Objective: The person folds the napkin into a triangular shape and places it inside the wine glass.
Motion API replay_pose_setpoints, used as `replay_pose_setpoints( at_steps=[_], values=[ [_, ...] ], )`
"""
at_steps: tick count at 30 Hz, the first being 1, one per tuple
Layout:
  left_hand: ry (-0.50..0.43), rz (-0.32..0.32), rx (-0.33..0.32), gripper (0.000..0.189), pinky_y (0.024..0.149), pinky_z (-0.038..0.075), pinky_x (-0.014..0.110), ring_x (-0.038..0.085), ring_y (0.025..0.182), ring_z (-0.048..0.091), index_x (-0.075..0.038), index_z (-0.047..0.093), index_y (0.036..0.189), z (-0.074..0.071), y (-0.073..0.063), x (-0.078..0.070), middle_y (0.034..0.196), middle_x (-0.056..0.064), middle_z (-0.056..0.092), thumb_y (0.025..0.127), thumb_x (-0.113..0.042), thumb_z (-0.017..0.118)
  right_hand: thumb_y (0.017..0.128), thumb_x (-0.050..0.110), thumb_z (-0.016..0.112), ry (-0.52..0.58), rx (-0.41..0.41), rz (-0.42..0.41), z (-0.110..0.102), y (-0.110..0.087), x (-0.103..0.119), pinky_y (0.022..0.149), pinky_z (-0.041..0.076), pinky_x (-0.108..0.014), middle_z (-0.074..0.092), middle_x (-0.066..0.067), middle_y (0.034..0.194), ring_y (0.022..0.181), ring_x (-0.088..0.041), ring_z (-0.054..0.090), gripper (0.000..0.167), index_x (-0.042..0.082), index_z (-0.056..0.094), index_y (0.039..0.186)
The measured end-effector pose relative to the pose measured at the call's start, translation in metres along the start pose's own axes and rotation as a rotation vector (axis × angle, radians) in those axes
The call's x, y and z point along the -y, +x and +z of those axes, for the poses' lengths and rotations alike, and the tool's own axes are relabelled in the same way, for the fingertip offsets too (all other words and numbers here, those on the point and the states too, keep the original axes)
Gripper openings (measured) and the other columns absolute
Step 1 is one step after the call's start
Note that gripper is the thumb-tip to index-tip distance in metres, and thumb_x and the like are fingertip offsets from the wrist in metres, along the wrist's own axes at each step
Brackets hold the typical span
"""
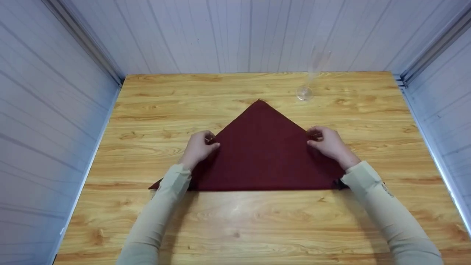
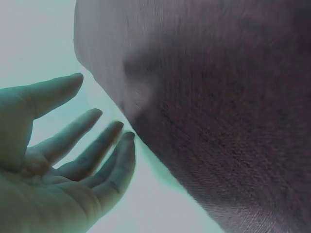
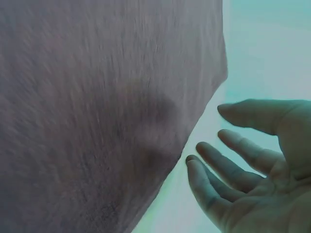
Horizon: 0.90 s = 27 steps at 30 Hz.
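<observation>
A dark red cloth napkin (image 1: 263, 154) lies as a large triangle on the wooden table, its peak pointing away from me and its long straight edge toward me. My left hand (image 1: 200, 147) is at its left slanting edge, thumb and fingers spread apart. In the left wrist view, the fingertips (image 2: 127, 136) stop right at the edge of the napkin (image 2: 218, 97). My right hand (image 1: 325, 143) mirrors this at the right slanting edge. The right wrist view shows loosely bent fingers (image 3: 233, 167) beside the napkin (image 3: 97, 97), nothing between them and the thumb. Both forearms cover the napkin's lower corners.
Behind the napkin, to the right, stands a clear stemmed glass (image 1: 304, 93), its tall bowl faint against the wall. The wooden table (image 1: 235, 228) is bounded by pale panelled walls (image 1: 235, 36) at the back and both sides.
</observation>
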<state>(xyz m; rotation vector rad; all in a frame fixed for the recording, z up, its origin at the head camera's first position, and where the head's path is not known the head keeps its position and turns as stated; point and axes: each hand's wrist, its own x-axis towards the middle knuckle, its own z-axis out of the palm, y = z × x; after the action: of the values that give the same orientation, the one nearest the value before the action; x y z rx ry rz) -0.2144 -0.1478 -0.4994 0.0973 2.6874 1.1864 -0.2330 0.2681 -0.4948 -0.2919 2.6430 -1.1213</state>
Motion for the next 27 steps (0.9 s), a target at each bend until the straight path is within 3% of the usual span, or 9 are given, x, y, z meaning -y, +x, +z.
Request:
replay_pose_setpoints(
  at_steps=[6, 10, 14, 19, 27],
  values=[
    [0.195, 0.086, 0.092, 0.046, 0.101, 0.038, 0.044, 0.035, 0.117, 0.049, 0.002, 0.058, 0.125, 0.015, -0.029, -0.015, 0.125, 0.022, 0.053, 0.090, -0.025, 0.068, 0.089, 0.013, 0.067, -0.186, 0.065, -0.103, 0.018, -0.030, 0.016, 0.103, 0.033, -0.053, 0.051, -0.029, 0.128, 0.121, -0.043, 0.045, 0.048, -0.009, 0.052, 0.129],
    [0.302, 0.095, 0.187, 0.056, 0.108, 0.028, 0.048, 0.041, 0.131, 0.034, -0.003, 0.050, 0.137, 0.029, -0.050, -0.019, 0.142, 0.026, 0.038, 0.092, -0.033, 0.064, 0.090, 0.023, 0.066, -0.292, 0.124, -0.079, 0.033, -0.048, 0.023, 0.104, 0.031, -0.055, 0.036, -0.032, 0.140, 0.126, -0.046, 0.038, 0.060, -0.005, 0.045, 0.138],
    [0.358, 0.072, 0.243, 0.059, 0.110, 0.018, 0.058, 0.046, 0.139, 0.012, -0.013, 0.039, 0.147, 0.042, -0.064, -0.019, 0.153, 0.026, 0.018, 0.096, -0.038, 0.056, 0.091, 0.028, 0.065, -0.328, 0.141, -0.039, 0.048, -0.062, 0.025, 0.106, 0.025, -0.060, 0.020, -0.035, 0.147, 0.132, -0.053, 0.024, 0.064, -0.001, 0.041, 0.143],
    [0.412, 0.041, 0.277, 0.062, 0.107, 0.007, 0.066, 0.046, 0.140, -0.005, -0.023, 0.027, 0.152, 0.054, -0.072, -0.021, 0.156, 0.022, 0.001, 0.098, -0.044, 0.050, 0.091, 0.032, 0.064, -0.363, 0.125, -0.002, 0.061, -0.068, 0.021, 0.103, 0.016, -0.069, 0.013, -0.033, 0.151, 0.136, -0.054, 0.009, 0.067, 0.004, 0.038, 0.145],
    [0.492, 0.046, 0.263, 0.069, 0.107, 0.004, 0.066, 0.048, 0.139, -0.008, -0.024, 0.021, 0.153, 0.061, -0.064, -0.019, 0.156, 0.021, -0.004, 0.095, -0.047, 0.052, 0.090, 0.033, 0.065, -0.377, 0.112, 0.033, 0.063, -0.057, 0.019, 0.103, 0.012, -0.071, 0.009, -0.030, 0.153, 0.137, -0.052, 0.004, 0.070, 0.007, 0.035, 0.147]
  ],
)
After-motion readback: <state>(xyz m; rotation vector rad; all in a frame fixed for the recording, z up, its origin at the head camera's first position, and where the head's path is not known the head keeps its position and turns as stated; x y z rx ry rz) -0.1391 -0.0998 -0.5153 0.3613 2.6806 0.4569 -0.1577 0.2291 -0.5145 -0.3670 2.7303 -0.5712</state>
